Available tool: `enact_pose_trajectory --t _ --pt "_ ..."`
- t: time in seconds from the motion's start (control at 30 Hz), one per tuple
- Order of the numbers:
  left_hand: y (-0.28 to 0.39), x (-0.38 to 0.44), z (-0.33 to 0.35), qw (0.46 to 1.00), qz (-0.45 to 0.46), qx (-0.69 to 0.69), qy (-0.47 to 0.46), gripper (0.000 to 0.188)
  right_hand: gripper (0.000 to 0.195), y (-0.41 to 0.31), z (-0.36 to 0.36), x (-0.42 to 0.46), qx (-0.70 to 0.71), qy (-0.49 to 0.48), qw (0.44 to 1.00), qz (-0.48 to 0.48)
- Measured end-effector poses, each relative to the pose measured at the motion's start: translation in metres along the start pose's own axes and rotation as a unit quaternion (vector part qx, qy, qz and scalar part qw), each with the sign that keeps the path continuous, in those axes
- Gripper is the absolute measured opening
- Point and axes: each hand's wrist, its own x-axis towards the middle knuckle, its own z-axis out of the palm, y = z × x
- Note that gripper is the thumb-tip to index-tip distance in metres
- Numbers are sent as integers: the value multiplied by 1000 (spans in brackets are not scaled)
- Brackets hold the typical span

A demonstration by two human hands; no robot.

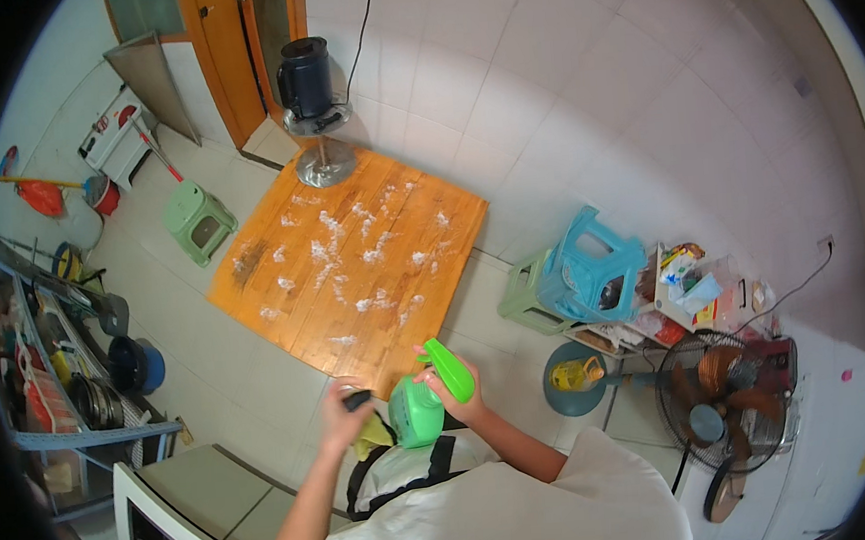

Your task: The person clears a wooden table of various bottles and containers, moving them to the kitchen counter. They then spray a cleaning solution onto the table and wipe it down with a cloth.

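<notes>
My right hand (pixel 456 389) grips the bright green trigger head of a green plastic spray bottle (pixel 416 412), close against my body at the near edge of the table. To its left, my left hand (pixel 343 412) is closed around a small black object (pixel 356 400) that I cannot identify. A yellow-green cloth (pixel 373 436) hangs between the two hands, near my waist. Beyond them stands a wooden table (pixel 307 309), its top scattered with clumps of white foam or powder (pixel 373 255). A dark kettle (pixel 306 76) rests on a metal stand (pixel 326 164) at the table's far corner.
Blue plastic stools (pixel 591 274), a cluttered shelf (pixel 671 298) and a standing fan (pixel 724 400) occupy the right. A green stool (pixel 199 220) is beyond the table's left side. Shelving with pans (pixel 95 399) and a white-framed appliance (pixel 187 528) lie at the left.
</notes>
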Motion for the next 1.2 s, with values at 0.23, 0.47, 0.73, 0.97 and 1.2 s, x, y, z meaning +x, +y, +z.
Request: enact_pose_trajectory --t 0.23,0.47,0.73,0.97,1.2 --pt "-83 -30 -37 831 -253 -485 104 30 40 -1 -67 79 -218 -180 953 -112" --pt "-41 -45 24 718 -317 -545 295 39 45 49 -94 140 -220 -288 929 -78" --pt "-39 -59 55 730 -298 -461 407 30 52 95 -31 194 -242 -451 848 -133" --pt "-51 -59 70 666 -318 -526 423 26 47 145 92 228 -176 -327 921 -115" --pt "-73 -74 60 624 -306 -559 452 26 46 180 198 215 -141 -406 896 -107"
